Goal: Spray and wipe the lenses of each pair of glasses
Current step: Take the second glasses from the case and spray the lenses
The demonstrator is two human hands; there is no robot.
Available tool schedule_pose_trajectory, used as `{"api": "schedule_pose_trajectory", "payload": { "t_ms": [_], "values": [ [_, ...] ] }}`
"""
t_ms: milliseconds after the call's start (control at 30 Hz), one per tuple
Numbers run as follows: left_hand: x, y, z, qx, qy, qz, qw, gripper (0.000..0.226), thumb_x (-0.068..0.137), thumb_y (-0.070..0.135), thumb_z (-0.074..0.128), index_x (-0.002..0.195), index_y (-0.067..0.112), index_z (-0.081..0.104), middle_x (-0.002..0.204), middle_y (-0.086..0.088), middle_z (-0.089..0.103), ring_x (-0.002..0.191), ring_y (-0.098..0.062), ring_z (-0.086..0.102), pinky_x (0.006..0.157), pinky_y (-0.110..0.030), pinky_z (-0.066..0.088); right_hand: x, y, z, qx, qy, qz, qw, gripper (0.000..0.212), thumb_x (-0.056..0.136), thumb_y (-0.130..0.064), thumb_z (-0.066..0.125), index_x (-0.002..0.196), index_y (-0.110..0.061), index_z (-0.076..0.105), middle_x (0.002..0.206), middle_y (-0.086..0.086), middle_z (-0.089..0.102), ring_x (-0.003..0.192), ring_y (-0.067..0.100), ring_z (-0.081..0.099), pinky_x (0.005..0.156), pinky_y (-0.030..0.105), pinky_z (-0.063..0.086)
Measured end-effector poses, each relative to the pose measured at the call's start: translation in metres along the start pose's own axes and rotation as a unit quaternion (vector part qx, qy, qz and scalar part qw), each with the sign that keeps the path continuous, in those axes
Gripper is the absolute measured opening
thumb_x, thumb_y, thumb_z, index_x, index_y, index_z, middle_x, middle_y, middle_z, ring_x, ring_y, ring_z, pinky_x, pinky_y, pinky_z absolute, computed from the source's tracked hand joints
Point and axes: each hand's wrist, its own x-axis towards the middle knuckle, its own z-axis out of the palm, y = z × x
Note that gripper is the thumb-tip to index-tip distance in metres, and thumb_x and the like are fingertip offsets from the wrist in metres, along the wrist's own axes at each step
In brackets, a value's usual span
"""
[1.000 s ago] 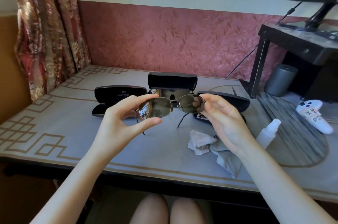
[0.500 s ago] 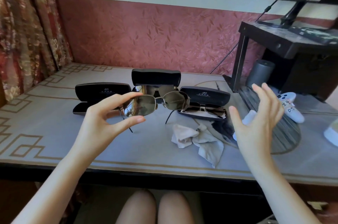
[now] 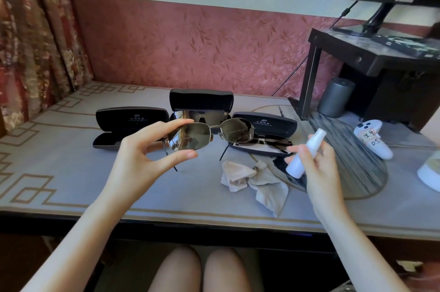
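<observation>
L hand holds the metal-framed sunglasses up off the table. It's a pinch grip, w/ index on top & thumb under the rim of the lens nearest it. The other lens sticks out to the R of the pinch, and the temple arms hang open below. R hand is wrapped round a white spray bottle, fingers curled on it, bottle tilted w/ cap end up & away from the palm. The bottle is clear of the sunglasses, off to the R of the free lens. Below & between the two grips a crumpled beige cloth lies on the table. Behind the L grip sits the 1st case, black, lid open. Behind the held pair is the 2nd case, open, w/ dark glasses inside. The 3rd case, between the grips & farther back, holds a thin-framed pair. Beyond the R hand lies a white controller.
</observation>
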Motion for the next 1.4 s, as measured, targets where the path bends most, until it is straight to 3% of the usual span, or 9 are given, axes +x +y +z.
{"api": "schedule_pose_trajectory", "payload": {
  "t_ms": [100,200,600,733,867,1033,1233,1333,1400],
  "values": [
    [0.001,0.001,0.001,0.001,0.001,-0.002,1.000,0.046,0.069,0.046,0.073,0.114,0.039,0.065,0.095,0.013,0.067,0.092,-0.006,0.061,0.088,-0.020,0.050,-0.009,-0.025,0.012,0.186,-0.091,0.065,0.976,0.026,0.091,-0.024,0.052,0.114,-0.011,0.046,0.083,0.004,0.066,0.060,0.016,0.064,0.061,0.029,0.056],
    [0.001,0.001,0.001,0.004,0.001,-0.001,1.000,0.046,0.069,0.046,0.073,0.114,0.039,0.065,0.095,0.010,0.067,0.091,-0.007,0.061,0.089,-0.025,0.051,-0.016,-0.044,0.019,0.307,-0.182,0.115,0.927,0.027,0.089,-0.027,0.047,0.108,-0.008,0.054,0.079,0.008,0.059,0.054,0.018,0.052,0.054,0.030,0.051],
    [0.000,0.000,0.000,0.015,0.010,0.006,1.000,0.047,0.069,0.047,0.073,0.115,0.043,0.064,0.096,0.011,0.066,0.091,-0.008,0.061,0.087,-0.024,0.050,-0.020,-0.051,0.026,0.459,-0.372,0.161,0.790,0.030,0.100,-0.025,0.034,0.126,-0.017,0.047,0.077,0.006,0.055,0.043,0.008,0.045,0.034,0.017,0.037],
    [-0.001,0.000,-0.001,0.019,0.010,0.005,1.000,0.046,0.069,0.046,0.074,0.115,0.044,0.064,0.094,0.007,0.066,0.090,-0.011,0.061,0.086,-0.032,0.050,-0.023,-0.052,0.025,0.398,-0.348,0.126,0.839,0.041,0.096,-0.024,0.039,0.135,-0.034,0.048,0.078,0.004,0.056,0.045,0.010,0.045,0.033,0.017,0.035],
    [-0.002,0.001,-0.002,0.028,0.008,0.004,1.000,0.047,0.070,0.048,0.073,0.116,0.044,0.064,0.094,0.004,0.066,0.091,-0.016,0.061,0.085,-0.039,0.049,-0.026,-0.059,0.026,0.305,-0.338,0.060,0.888,0.054,0.086,-0.025,0.065,0.137,-0.037,0.050,0.079,0.002,0.053,0.050,0.011,0.048,0.035,0.017,0.034],
    [-0.002,0.002,-0.002,0.037,0.008,0.005,0.999,0.048,0.070,0.049,0.073,0.117,0.041,0.064,0.093,0.002,0.066,0.090,-0.020,0.061,0.083,-0.044,0.049,-0.032,-0.067,0.030,0.137,-0.292,-0.036,0.946,0.056,0.090,-0.012,0.054,0.132,-0.047,0.048,0.071,0.025,0.041,0.040,0.019,0.037,0.037,0.020,0.032],
    [-0.003,0.002,0.000,0.042,0.013,0.009,0.999,0.048,0.071,0.048,0.073,0.117,0.038,0.064,0.092,0.001,0.065,0.087,-0.022,0.060,0.082,-0.043,0.048,-0.040,-0.066,0.038,-0.067,-0.229,-0.113,0.964,0.064,0.089,0.000,0.057,0.117,-0.057,0.049,0.076,-0.002,0.053,0.050,0.020,0.043,0.046,0.036,0.045],
    [-0.003,0.003,0.000,0.048,0.013,0.011,0.999,0.048,0.071,0.049,0.072,0.117,0.039,0.064,0.091,0.000,0.066,0.087,-0.025,0.059,0.081,-0.045,0.048,-0.041,-0.066,0.041,-0.108,-0.192,-0.129,0.967,0.065,0.088,-0.001,0.056,0.116,-0.059,0.045,0.080,0.006,0.052,0.059,0.033,0.046,0.056,0.051,0.050],
    [-0.003,0.002,0.000,0.049,0.013,0.013,0.999,0.048,0.071,0.049,0.073,0.117,0.039,0.064,0.090,0.000,0.066,0.086,-0.027,0.059,0.081,-0.047,0.048,-0.041,-0.066,0.042,-0.126,-0.176,-0.139,0.966,0.062,0.090,-0.004,0.055,0.114,-0.060,0.043,0.080,0.007,0.053,0.055,0.026,0.045,0.055,0.046,0.048]
  ]
}}
